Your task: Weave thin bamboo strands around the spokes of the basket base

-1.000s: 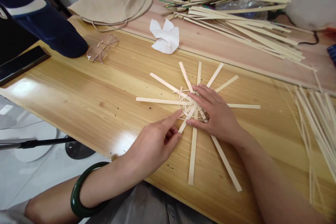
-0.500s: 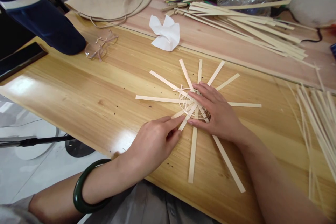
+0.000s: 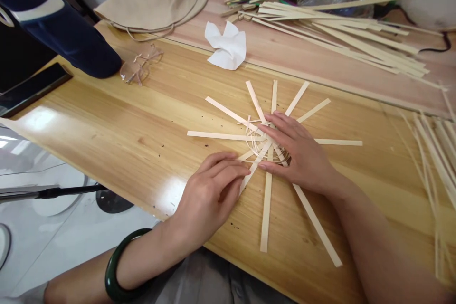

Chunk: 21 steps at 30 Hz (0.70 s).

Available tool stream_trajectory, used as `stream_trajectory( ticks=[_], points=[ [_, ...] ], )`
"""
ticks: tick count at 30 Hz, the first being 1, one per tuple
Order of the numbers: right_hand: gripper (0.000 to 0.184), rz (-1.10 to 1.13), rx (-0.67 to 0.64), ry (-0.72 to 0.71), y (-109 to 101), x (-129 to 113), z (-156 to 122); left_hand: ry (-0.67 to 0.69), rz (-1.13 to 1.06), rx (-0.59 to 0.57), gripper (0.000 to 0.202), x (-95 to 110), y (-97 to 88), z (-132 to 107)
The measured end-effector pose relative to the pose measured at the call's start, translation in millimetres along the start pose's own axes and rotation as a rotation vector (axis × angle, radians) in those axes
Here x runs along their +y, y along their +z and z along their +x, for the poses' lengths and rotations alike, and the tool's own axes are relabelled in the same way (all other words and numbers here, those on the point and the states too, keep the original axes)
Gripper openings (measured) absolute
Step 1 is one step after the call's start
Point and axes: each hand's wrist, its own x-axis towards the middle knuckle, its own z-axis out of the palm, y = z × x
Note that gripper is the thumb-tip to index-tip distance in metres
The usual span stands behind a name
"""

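Note:
Flat pale bamboo strips (image 3: 266, 209) cross at a centre and spread out like spokes on the wooden table. Thin strands (image 3: 252, 145) curve over and under them in a small woven ring. My right hand (image 3: 295, 152) lies over the ring with its fingers spread, pressing it to the table. At the lower left of the ring, my left hand (image 3: 213, 194) has its fingers closed around a lower-left bamboo strip (image 3: 255, 167). A thin strand seems to run near those fingertips. The palm side of both hands is hidden.
A bundle of bamboo strips (image 3: 342, 33) lies at the back right, and more loose strips (image 3: 436, 152) lie at the right. Crumpled tissue (image 3: 228, 47), glasses (image 3: 138, 66), a dark phone (image 3: 35, 88), a blue bottle (image 3: 71, 33) and a beige cloth bag (image 3: 156, 0) are further off.
My left hand has slid slightly down and outward along the lower-left strip, its fingers lifted a little. My right hand stays on the ring. The whole view has shifted slightly.

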Motion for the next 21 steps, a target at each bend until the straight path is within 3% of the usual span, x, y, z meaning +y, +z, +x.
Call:
stream_trajectory(
  ticks=[2, 6, 10, 13, 17, 21],
  points=[
    [0.071, 0.002, 0.007, -0.004, 0.4, 0.2, -0.1, 0.080, 0.111, 0.001, 0.026, -4.5, 0.1, 0.3],
    [0.072, 0.014, 0.009, -0.003, 0.7, 0.5, -0.3, 0.104, 0.327, -0.007, 0.031, -7.9, -5.9, 7.0],
    [0.071, 0.021, 0.001, 0.010, 0.0, -0.1, 0.2, 0.063, 0.537, -0.128, 0.015, -2.5, -15.6, 22.4],
    [0.071, 0.032, -0.010, 0.023, -0.8, -0.5, 0.7, 0.042, 0.635, -0.217, 0.016, 2.4, -22.0, 30.2],
    [0.072, 0.048, -0.027, 0.033, -1.8, -0.2, 1.1, 0.114, 0.543, -0.285, 0.021, 7.0, -29.1, 21.0],
    [0.079, 0.041, -0.044, 0.014, -2.9, 0.6, 0.6, -0.027, 0.270, -0.321, 0.021, 10.3, -27.7, 0.2]
  ],
)
